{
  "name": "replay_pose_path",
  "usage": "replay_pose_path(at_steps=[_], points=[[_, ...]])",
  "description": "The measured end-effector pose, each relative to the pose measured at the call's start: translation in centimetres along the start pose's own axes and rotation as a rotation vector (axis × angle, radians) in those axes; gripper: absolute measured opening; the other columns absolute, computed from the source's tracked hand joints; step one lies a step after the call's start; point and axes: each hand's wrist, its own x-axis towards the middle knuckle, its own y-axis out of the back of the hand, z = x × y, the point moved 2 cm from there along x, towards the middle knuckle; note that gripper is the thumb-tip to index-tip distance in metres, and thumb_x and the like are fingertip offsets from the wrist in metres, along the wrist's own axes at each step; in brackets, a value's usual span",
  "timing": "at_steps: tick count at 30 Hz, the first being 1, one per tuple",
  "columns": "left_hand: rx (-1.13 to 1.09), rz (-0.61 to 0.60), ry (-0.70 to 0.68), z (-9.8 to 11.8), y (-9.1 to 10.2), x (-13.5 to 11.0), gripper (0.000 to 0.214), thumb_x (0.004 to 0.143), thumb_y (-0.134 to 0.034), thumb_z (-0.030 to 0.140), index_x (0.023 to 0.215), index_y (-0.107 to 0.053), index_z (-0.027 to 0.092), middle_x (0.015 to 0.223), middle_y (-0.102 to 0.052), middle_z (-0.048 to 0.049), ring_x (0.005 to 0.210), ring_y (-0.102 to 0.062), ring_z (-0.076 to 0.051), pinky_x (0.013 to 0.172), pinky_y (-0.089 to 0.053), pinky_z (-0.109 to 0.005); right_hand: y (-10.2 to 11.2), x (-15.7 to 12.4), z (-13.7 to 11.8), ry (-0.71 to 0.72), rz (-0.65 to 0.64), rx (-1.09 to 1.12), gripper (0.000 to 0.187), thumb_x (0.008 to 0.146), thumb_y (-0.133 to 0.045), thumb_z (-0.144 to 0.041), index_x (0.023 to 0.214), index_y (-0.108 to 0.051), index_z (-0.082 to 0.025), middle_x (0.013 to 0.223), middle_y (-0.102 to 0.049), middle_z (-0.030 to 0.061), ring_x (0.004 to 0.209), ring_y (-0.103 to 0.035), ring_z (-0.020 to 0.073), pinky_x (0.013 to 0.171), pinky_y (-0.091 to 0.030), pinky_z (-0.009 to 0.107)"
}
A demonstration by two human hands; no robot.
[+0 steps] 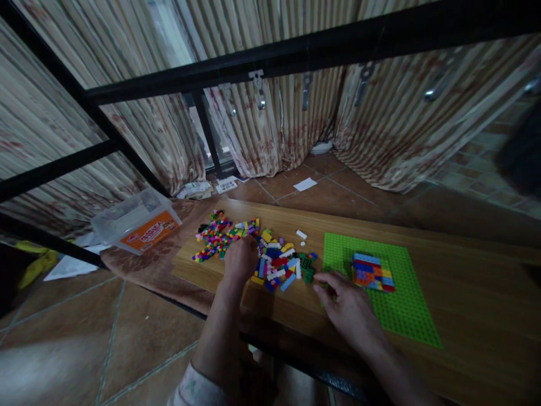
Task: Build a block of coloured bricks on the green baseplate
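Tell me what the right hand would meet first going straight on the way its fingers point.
Probably the green bricks, just ahead of the right hand; whether they already touch is hard to tell.

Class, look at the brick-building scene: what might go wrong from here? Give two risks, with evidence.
1. The small loose pieces lie near the left end of the wooden tabletop, beside the left hand; a careless sweep could send some over the edge.
2. The right hand is close to the brick block on the green baseplate, so a bump might shift either.
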Motion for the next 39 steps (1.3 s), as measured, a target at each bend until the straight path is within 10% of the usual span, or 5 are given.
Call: replay_pose_path(at_steps=[10, 26, 39], points=[[-0.193, 0.091, 0.084, -1.5, 1.4, 0.4, 0.025, 0.083, -0.05, 0.023, 0.099, -0.069, 0.018, 0.089, -0.072, -0.0063, 0.081, -0.065, -0.018, 0.068, -0.044, -0.024, 0.4, 0.0, 0.0, 0.007, 0.012, 0.001, 0.019, 0.091, -0.047, -0.027, 0.097, -0.065, -0.022, 0.095, -0.068, 0.0043, 0.079, -0.065, 0.0175, 0.072, -0.048, 0.03], [-0.065, -0.126, 0.088, -1.6, 1.4, -1.5, 0.021, 0.073, -0.065, 0.03, 0.09, -0.069, 0.019, 0.084, -0.071, -0.0047, 0.079, -0.064, -0.019, 0.064, -0.039, -0.025, 0.0, -0.1, 0.0, 0.018, -0.061, -0.033, 0.019, 0.091, -0.046, -0.026, 0.095, -0.064, -0.022, 0.095, -0.067, 0.0045, 0.084, -0.065, 0.0188, 0.075, -0.047, 0.031], [0.002, -0.051, 0.125, -1.6, 1.4, -0.7, 0.039, 0.076, -0.056, 0.016, 0.109, -0.071, 0.029, 0.102, -0.072, -0.0062, 0.102, -0.064, -0.024, 0.084, -0.047, -0.03, -0.1, -0.1, 0.0, 0.038, -0.053, -0.04, 0.02, 0.091, -0.046, -0.025, 0.096, -0.066, -0.021, 0.096, -0.068, 0.0047, 0.086, -0.065, 0.0186, 0.076, -0.048, 0.031]])
